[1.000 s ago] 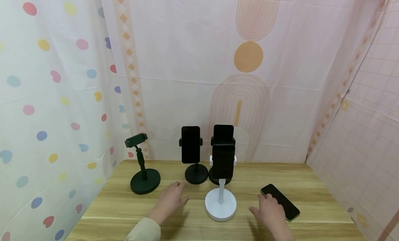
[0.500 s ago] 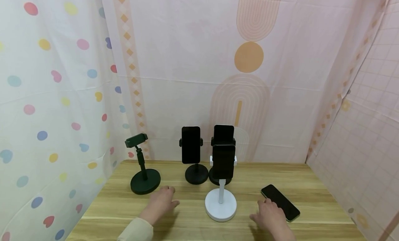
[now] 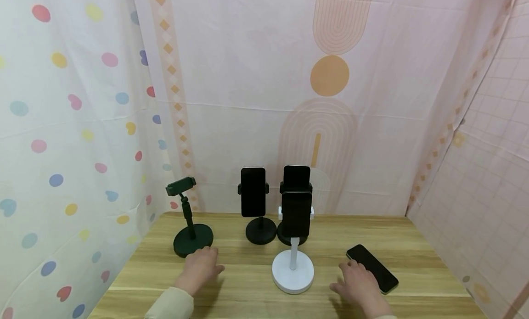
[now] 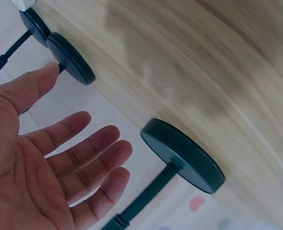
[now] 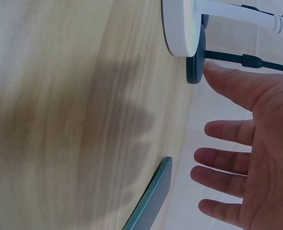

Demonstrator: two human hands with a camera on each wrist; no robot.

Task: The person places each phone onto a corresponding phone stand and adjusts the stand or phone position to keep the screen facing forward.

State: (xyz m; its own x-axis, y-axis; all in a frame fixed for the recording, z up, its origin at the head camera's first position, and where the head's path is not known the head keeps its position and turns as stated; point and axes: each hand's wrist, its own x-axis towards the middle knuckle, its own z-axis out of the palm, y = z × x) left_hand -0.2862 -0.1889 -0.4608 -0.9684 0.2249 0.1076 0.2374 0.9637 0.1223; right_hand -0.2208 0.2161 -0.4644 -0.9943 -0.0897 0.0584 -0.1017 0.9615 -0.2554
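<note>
My left hand [image 3: 199, 269] hovers over the table, fingers loosely spread and holding nothing. In the head view it sits just in front of the dark green phone stand [image 3: 188, 218], whose round base [image 4: 182, 155] also shows in the left wrist view; that stand's holder carries no phone. On the right, my right hand [image 3: 358, 284] is likewise empty, with relaxed fingers, beside a black smartphone [image 3: 373, 267] lying flat. The right wrist view shows this phone [image 5: 153, 199] apart from the fingers. Between the hands stands a white phone stand [image 3: 293, 271] with an upright phone [image 3: 296, 214] clamped in it.
Behind, a black stand [image 3: 261, 231] holds one phone [image 3: 253, 192] upright. Another black stand with a phone [image 3: 296, 176] is partly hidden behind the white one. Patterned curtains [image 3: 248, 80] enclose the wooden table [image 3: 248, 296] at the back and sides.
My left hand has moved left across the table, from near the black stand's base to the front of the green stand. The right hand and the phones have stayed almost still.
</note>
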